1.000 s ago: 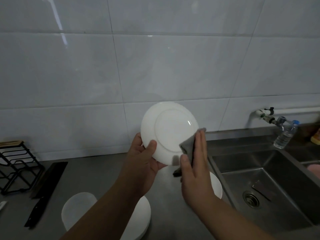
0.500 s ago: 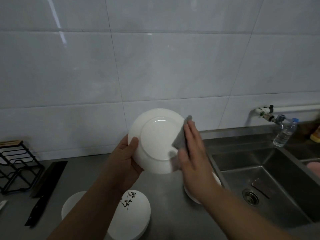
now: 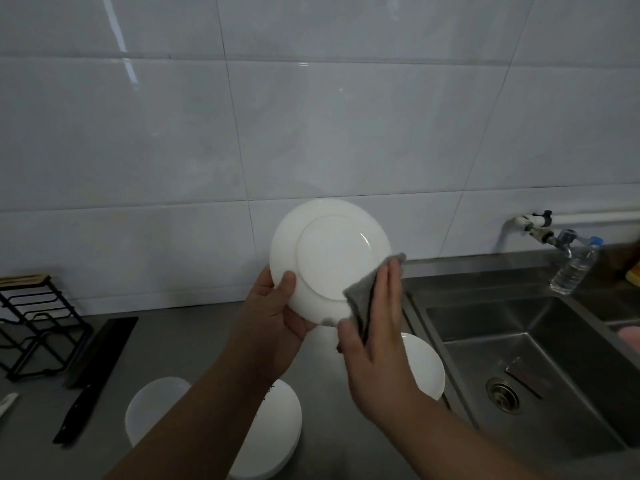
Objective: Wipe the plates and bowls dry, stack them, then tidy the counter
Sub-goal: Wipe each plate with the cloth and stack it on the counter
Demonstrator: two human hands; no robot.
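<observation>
My left hand [image 3: 273, 318] grips a white plate [image 3: 329, 258] by its lower left rim and holds it upright above the counter, with its underside facing me. My right hand [image 3: 375, 336] presses a grey cloth [image 3: 363, 292] against the plate's lower right edge. Below my arms, white dishes rest on the counter: a stack of bowls or plates [image 3: 277, 431] under my left forearm, another white dish [image 3: 156, 407] to its left, and a white plate [image 3: 424, 368] by the sink, partly hidden by my right hand.
A steel sink [image 3: 540, 375] with a drain fills the right side, with a tap [image 3: 550, 235] and a plastic bottle [image 3: 575, 265] behind it. A black cleaver [image 3: 93, 372] and a black wire rack [image 3: 38, 323] lie at the left on the grey counter [image 3: 180, 341].
The plate has shifted back to the right and its angle changed. My right hand with the cloth slid from the plate's right rim down to its lower right edge.
</observation>
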